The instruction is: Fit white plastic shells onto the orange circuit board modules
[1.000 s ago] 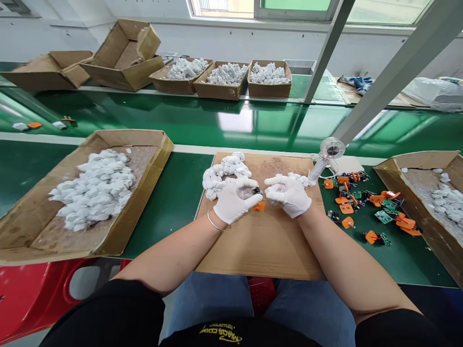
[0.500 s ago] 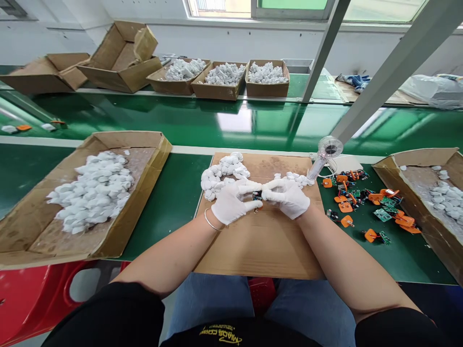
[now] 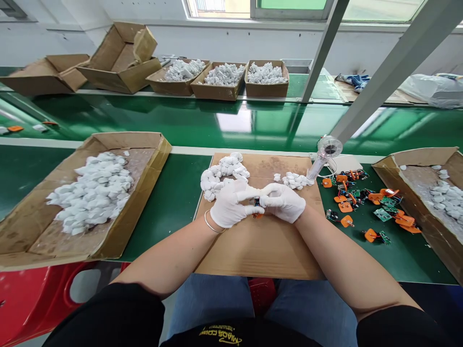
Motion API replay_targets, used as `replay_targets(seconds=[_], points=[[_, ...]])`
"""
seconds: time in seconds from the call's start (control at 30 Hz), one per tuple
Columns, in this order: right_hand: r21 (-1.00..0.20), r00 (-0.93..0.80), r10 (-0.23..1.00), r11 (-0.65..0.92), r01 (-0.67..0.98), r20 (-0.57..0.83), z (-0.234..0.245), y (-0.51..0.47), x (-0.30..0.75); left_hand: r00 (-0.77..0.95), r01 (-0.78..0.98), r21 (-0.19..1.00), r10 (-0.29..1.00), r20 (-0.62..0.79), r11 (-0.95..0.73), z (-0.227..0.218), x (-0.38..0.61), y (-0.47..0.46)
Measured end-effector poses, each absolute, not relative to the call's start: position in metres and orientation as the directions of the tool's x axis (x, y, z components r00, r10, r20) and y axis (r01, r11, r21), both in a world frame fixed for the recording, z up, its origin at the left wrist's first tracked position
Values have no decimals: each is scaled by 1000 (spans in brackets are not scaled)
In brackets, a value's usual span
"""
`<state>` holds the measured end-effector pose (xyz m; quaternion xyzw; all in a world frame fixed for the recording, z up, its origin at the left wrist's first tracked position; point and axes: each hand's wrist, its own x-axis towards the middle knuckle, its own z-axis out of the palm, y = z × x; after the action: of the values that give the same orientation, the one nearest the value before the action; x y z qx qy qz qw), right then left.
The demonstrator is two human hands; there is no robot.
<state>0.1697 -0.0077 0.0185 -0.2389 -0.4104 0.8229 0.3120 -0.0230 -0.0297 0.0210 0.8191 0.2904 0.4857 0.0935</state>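
Both hands wear white gloves and meet over a brown cardboard sheet [image 3: 260,246]. My left hand [image 3: 229,207] and my right hand [image 3: 284,202] are closed together on a small part [image 3: 256,202] with a dark circuit board and an orange piece showing beneath the fingers. A heap of white plastic pieces [image 3: 222,173] lies just beyond my left hand. A smaller white heap [image 3: 296,180] lies beyond my right hand. Most of the held part is hidden by the fingers.
Orange parts with green circuit boards [image 3: 365,205] lie scattered to the right, beside a small clear fan [image 3: 325,152]. Cardboard trays of white pieces sit at left [image 3: 90,193] and right [image 3: 434,193]. More boxes [image 3: 220,79] stand beyond the green belt [image 3: 224,120].
My hands have drawn closer together over the small part, and the orange piece is now mostly hidden under the fingers. The view has shifted slightly.
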Motion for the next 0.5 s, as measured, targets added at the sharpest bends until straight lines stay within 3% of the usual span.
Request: replay_targets(seconds=[0.2,0.4,0.5], points=[[-797,-721,684,-494,-347,-110,18,-10,169,328,391,359,493,806,-847,19,-22,-31],[-830,-692,718,-431,-356,-76,19,-10,166,336,360,464,577,745,-809,24,-20,-38],[-849,-670,738,-405,-340,-83,19,-11,164,335,394,455,585,739,-799,28,-18,-42]])
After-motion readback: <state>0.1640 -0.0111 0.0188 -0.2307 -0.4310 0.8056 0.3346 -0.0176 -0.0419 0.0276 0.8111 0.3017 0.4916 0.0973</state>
